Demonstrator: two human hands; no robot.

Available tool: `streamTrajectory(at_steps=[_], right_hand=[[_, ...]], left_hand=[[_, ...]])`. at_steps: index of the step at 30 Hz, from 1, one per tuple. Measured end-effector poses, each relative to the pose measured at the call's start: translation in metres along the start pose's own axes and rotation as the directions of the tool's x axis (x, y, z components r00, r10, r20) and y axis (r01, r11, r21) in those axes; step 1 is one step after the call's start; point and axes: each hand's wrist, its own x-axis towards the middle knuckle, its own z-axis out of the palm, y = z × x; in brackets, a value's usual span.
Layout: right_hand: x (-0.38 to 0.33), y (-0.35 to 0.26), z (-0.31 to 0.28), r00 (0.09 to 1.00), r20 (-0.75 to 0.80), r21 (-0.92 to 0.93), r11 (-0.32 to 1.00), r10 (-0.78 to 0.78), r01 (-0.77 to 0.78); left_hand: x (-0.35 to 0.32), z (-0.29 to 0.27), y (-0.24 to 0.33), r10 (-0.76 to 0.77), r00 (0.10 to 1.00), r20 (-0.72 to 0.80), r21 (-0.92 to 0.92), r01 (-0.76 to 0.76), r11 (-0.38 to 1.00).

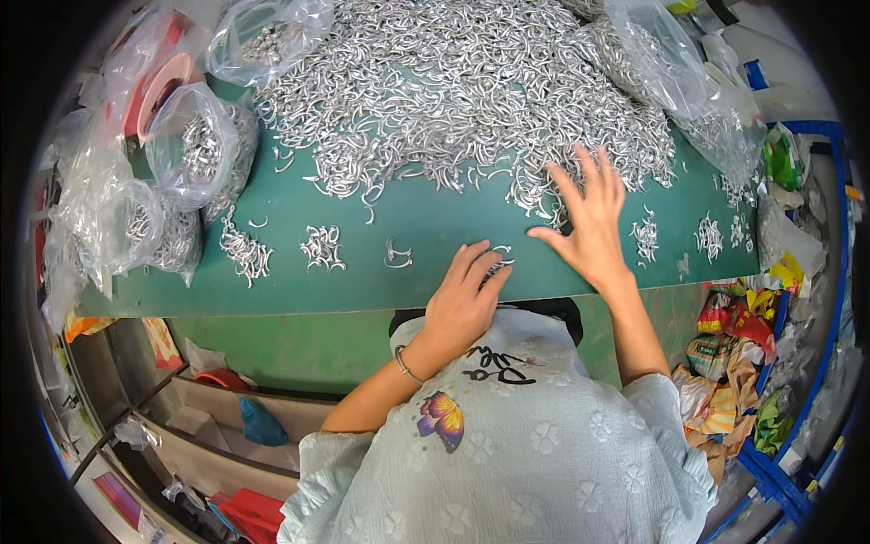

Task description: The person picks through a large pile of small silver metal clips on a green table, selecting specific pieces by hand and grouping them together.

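A large heap of small curved silver metal pieces (pixel 426 82) covers the far part of the green table (pixel 299 286). My right hand (pixel 589 222) is open at the heap's near edge, fingers spread, with nothing visible in it. Close to the table's front edge, my left hand (pixel 464 295) lies open, fingers a little apart, over a small group of the same pieces (pixel 500 260), which it partly hides. Left of that hand are a few loose pieces (pixel 397 255) and two small piles, one in the middle (pixel 323 247) and one farther left (pixel 246 251).
More small piles lie at the right, one (pixel 645 237) beside my right wrist and another (pixel 709 237) near the table's end. Clear plastic bags of metal parts stand at the left (pixel 195 150) and right (pixel 725 118). A blue rack (pixel 834 299) flanks the right side.
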Motion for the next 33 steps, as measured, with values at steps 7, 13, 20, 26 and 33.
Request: streamTrajectory(at_steps=[7, 13, 20, 26, 33], right_hand=[[0.014, -0.004, 0.043, 0.982, -0.162, 0.065, 0.994, 0.092, -0.083], [0.073, -0.022, 0.063, 0.958, -0.25, 0.151, 0.971, -0.143, 0.184], [0.145, 0.02, 0.046, 0.914, -0.339, 0.256, 0.913, -0.223, 0.318], [0.066, 0.038, -0.035, 0.995, 0.083, 0.355, 0.931, 0.059, -0.085], [-0.034, 0.023, -0.015, 0.964, 0.135, 0.248, 0.934, 0.229, -0.257]], left_hand=[[0.002, -0.003, 0.002, -0.002, 0.999, 0.032, -0.01, 0.002, 1.0], [0.0, -0.001, -0.001, 0.018, 0.999, 0.03, 0.015, -0.019, 1.0], [0.001, -0.001, 0.0, 0.027, 1.0, 0.009, 0.017, -0.027, 0.999], [0.001, -0.002, 0.001, 0.025, 1.0, 0.009, 0.014, -0.025, 1.0], [0.003, -0.005, 0.006, -0.013, 1.0, 0.023, -0.023, 0.014, 1.0]])
